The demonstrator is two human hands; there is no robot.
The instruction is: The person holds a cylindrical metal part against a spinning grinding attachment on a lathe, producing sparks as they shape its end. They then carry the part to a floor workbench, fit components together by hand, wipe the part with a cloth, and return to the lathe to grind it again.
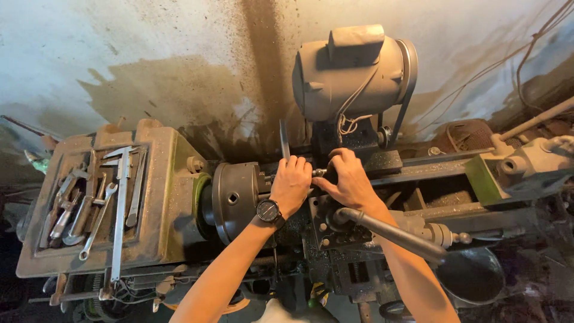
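Observation:
My left hand (291, 183), with a black wristwatch (269, 211) on the wrist, is closed over a small metal part (318, 172) just right of the lathe's round chuck (235, 200). My right hand (348, 179) meets it from the right, its fingers curled around the same part over the tool post area. What sits between the fingers is mostly hidden. A long grey lever handle (391, 233) runs under my right forearm.
A grey motor (353, 70) sits behind the hands. The headstock top at left is a tray (156, 197) with wrenches (95, 221) and a large caliper (121, 197). The tailstock (526, 164) stands at right, a dark pan (472, 276) below it.

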